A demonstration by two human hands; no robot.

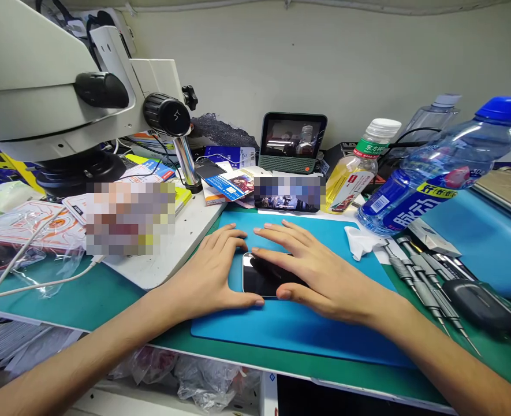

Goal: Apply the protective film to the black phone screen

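On mat, toward left edge, before wall. With phone under right hand, unclear if gripping, beside unclenched left hand.

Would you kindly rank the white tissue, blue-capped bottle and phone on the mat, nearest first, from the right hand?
1. Phone: partly beneath the right hand.
2. White tissue: to the right.
3. Blue-capped bottle: farther right, behind.

The right hand covers the right end of the phone. The microscope runs off the left and top edges. Pixelation masks something on the white board and blurs part of a lit screen. The blue-capped bottle hides the clear bottle's lower part.
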